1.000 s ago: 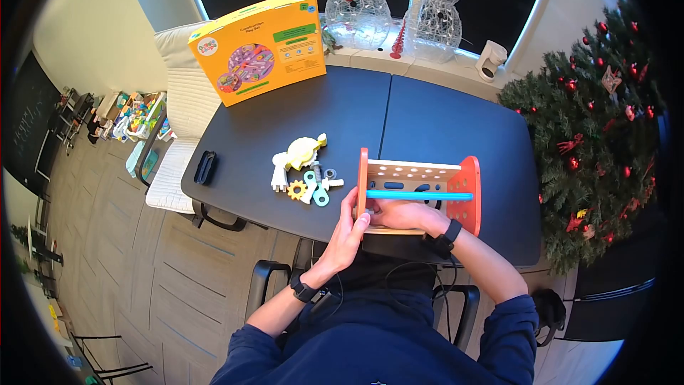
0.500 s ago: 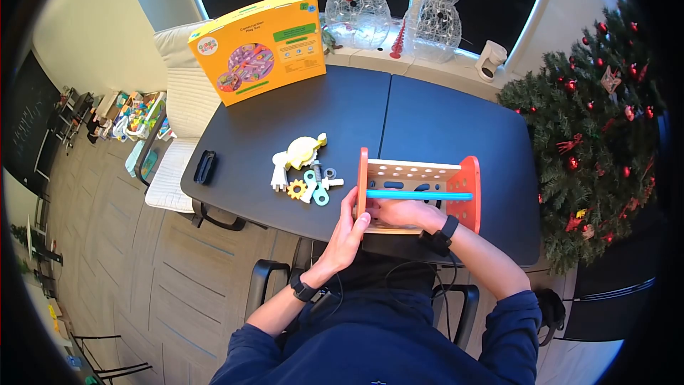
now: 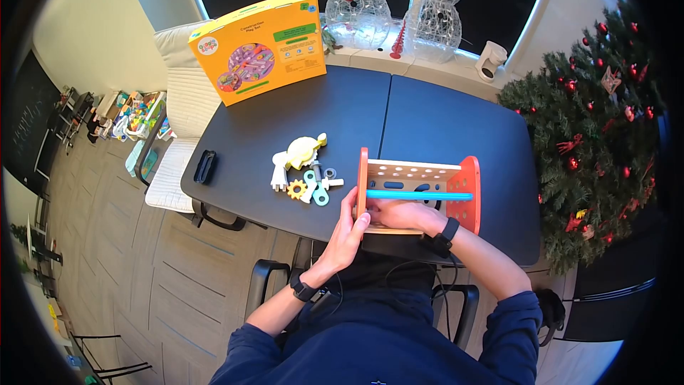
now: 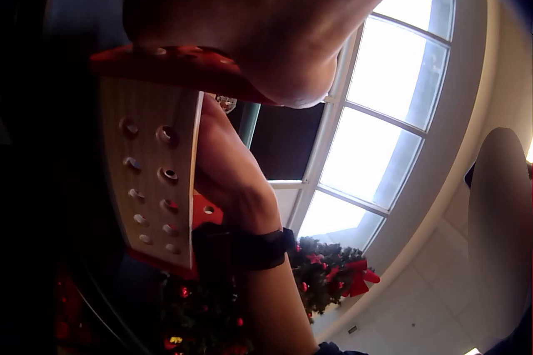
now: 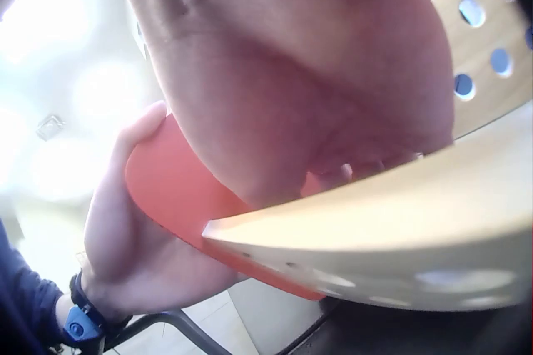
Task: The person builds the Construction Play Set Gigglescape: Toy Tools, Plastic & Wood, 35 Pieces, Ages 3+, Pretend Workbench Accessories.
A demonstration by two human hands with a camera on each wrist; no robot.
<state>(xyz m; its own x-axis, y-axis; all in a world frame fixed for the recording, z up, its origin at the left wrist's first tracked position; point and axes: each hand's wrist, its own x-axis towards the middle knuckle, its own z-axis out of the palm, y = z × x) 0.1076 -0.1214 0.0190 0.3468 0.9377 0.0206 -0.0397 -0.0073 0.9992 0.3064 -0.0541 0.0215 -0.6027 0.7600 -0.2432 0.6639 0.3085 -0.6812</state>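
Note:
A toy toolbox (image 3: 474, 180) with orange-red ends, perforated wooden sides and a blue rod handle (image 3: 420, 195) stands at the table's near edge. My left hand (image 3: 345, 237) grips its left end panel (image 5: 176, 173) from outside, thumb at the near edge. The right hand (image 3: 402, 215) reaches under the rod into the box, against the inner face of that same panel. Bent fingertips (image 5: 346, 172) show beneath the palm in the right wrist view; I cannot tell whether they pinch anything. In the left wrist view the perforated side (image 4: 150, 176) faces the camera.
Left of the toolbox lie toy parts: a yellow gear (image 3: 296, 189), a teal link piece (image 3: 320, 197), a pale yellow piece (image 3: 304, 151) and white pieces. A black case (image 3: 206, 167) lies farther left. Behind stands a yellow box (image 3: 271, 43); a decorated tree (image 3: 584, 142) is at right.
The right wrist and forearm have shifted very slightly. The left hand, toolbox and loose parts have stayed in place.

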